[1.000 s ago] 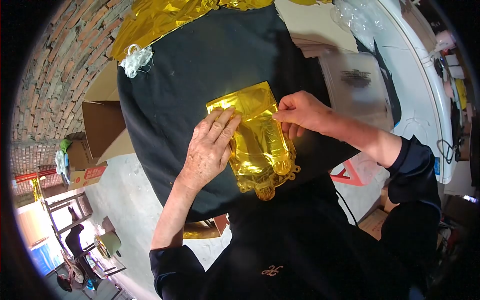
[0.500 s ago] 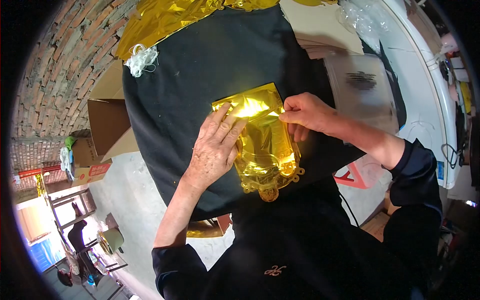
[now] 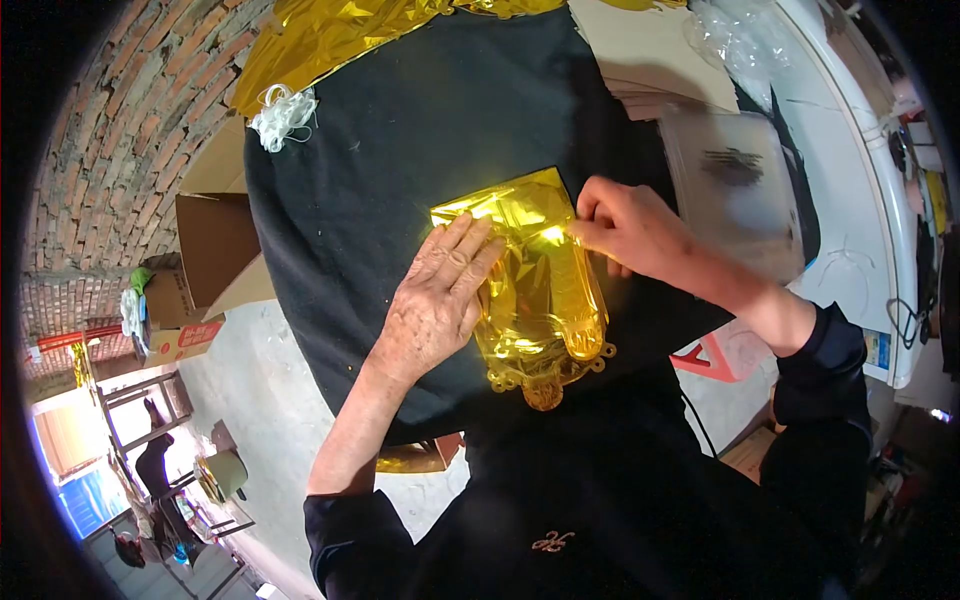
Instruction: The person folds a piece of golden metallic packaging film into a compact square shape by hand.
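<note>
A folded gold foil balloon (image 3: 540, 300) with small tabs along its lower edge lies on the black cloth (image 3: 400, 130). My left hand (image 3: 435, 295) rests flat on the balloon's left upper part, fingers stretched out. At the balloon's right edge, my right hand (image 3: 635, 230) is closed, thumb and index finger pinching the foil near the upper fold. Its other fingers curl beneath and are partly hidden. The top section of foil is a smooth, shiny rectangle.
More gold foil (image 3: 340, 40) lies at the cloth's far edge, near a bundle of white string (image 3: 283, 118). To the right are cardboard sheets (image 3: 650, 60) and a clear plastic box (image 3: 735, 190). An opened cardboard box (image 3: 215, 245) stands left, beyond the cloth.
The balloon and both hands appear slightly further right in the view. My right hand stays at the balloon's right edge, and my left hand still lies flat on the foil.
</note>
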Tool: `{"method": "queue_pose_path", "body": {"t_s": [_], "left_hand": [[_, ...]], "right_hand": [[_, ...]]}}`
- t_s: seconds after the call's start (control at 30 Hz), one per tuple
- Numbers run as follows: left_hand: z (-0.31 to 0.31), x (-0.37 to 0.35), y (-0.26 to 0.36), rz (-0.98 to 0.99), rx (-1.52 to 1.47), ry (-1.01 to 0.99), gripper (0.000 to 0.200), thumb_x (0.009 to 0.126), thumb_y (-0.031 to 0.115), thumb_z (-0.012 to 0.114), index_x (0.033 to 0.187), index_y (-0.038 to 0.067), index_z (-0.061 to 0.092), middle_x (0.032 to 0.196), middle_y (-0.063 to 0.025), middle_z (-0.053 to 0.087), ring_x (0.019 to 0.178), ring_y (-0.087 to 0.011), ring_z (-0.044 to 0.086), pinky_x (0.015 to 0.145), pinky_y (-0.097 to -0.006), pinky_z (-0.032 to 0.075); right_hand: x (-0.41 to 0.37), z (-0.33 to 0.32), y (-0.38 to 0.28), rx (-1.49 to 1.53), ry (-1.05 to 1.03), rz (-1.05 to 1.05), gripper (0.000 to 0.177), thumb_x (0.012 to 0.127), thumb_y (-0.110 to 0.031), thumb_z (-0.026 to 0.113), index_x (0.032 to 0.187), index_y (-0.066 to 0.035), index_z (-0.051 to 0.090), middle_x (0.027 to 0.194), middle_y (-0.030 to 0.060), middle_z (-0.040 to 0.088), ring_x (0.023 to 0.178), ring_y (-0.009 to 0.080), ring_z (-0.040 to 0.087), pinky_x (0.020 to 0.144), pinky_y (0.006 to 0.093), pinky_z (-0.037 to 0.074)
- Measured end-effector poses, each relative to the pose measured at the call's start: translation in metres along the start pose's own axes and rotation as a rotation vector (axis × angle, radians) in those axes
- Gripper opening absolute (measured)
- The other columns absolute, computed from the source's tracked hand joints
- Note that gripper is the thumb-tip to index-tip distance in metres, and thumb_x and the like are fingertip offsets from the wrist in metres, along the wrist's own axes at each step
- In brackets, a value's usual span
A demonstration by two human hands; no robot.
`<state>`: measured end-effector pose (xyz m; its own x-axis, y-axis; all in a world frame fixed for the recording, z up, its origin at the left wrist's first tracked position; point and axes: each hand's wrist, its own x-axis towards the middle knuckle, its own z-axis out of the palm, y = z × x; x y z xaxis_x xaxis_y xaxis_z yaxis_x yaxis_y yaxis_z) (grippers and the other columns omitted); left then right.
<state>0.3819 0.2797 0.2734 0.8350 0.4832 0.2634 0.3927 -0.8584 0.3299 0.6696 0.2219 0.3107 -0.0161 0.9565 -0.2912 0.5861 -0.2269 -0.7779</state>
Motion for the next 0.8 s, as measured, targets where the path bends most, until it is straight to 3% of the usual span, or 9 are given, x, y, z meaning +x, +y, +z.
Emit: {"method": "queue_pose_path", "body": {"t_s": [0.07, 0.1, 0.2, 0.23, 0.37, 0.8], "left_hand": [[-0.001, 0.001, 0.001, -0.005, 0.007, -0.003, 0.059, 0.084, -0.003, 0.062, 0.143, 0.005, 0.066, 0.152, -0.0145, 0.061, 0.149, -0.031, 0.051, 0.126, -0.0487, 0.039], [-0.001, 0.0, 0.001, -0.008, 0.009, -0.004, 0.059, 0.084, -0.002, 0.062, 0.142, 0.005, 0.066, 0.152, -0.0142, 0.061, 0.148, -0.0309, 0.051, 0.126, -0.0487, 0.039], [0.001, -0.002, -0.002, -0.004, -0.011, -0.04, 0.062, 0.087, -0.002, 0.058, 0.148, 0.006, 0.062, 0.159, -0.0173, 0.054, 0.153, -0.0331, 0.045, 0.128, -0.0515, 0.035], [0.001, -0.002, -0.002, -0.005, -0.008, -0.043, 0.061, 0.087, -0.002, 0.058, 0.147, 0.006, 0.062, 0.159, -0.017, 0.054, 0.153, -0.0331, 0.045, 0.128, -0.0516, 0.035], [-0.001, -0.001, 0.0, -0.022, -0.018, -0.048, 0.06, 0.088, -0.002, 0.058, 0.146, 0.007, 0.064, 0.159, -0.0157, 0.054, 0.153, -0.0324, 0.045, 0.128, -0.0515, 0.035], [0.001, 0.0, -0.001, -0.026, -0.022, -0.023, 0.057, 0.088, -0.005, 0.058, 0.143, 0.008, 0.067, 0.156, -0.0143, 0.057, 0.151, -0.0315, 0.048, 0.127, -0.0502, 0.037]], "right_hand": [[0.004, 0.008, 0.021, -0.307, 0.32, -0.368, 0.02, 0.098, -0.015, 0.07, 0.104, 0.0, 0.058, 0.08, 0.0133, 0.072, 0.067, 0.0305, 0.075, 0.059, 0.0402, 0.061], [0.0, 0.006, 0.011, -0.361, 0.321, -0.357, 0.029, 0.094, -0.014, 0.073, 0.117, -0.001, 0.06, 0.106, 0.0145, 0.072, 0.1, 0.036, 0.074, 0.086, 0.0462, 0.059], [0.003, 0.021, 0.008, -0.621, 0.417, -0.695, 0.045, 0.094, -0.021, 0.074, 0.131, 0.0, 0.059, 0.138, 0.0173, 0.062, 0.133, 0.0341, 0.059, 0.11, 0.0508, 0.048], [0.001, 0.028, 0.008, -0.681, 0.321, -0.685, 0.067, 0.093, -0.032, 0.075, 0.146, 0.002, 0.053, 0.155, 0.0175, 0.049, 0.151, 0.0317, 0.042, 0.125, 0.0543, 0.03], [0.002, 0.033, 0.022, -0.715, 0.181, -0.633, 0.088, 0.091, -0.051, 0.072, 0.156, 0.001, 0.045, 0.166, 0.0155, 0.039, 0.16, 0.0292, 0.028, 0.132, 0.0571, 0.016], [0.007, 0.024, 0.036, -0.75, 0.164, -0.712, 0.09, 0.092, -0.054, 0.069, 0.16, -0.001, 0.041, 0.168, 0.0151, 0.038, 0.161, 0.0291, 0.028, 0.131, 0.0586, 0.014]]}}
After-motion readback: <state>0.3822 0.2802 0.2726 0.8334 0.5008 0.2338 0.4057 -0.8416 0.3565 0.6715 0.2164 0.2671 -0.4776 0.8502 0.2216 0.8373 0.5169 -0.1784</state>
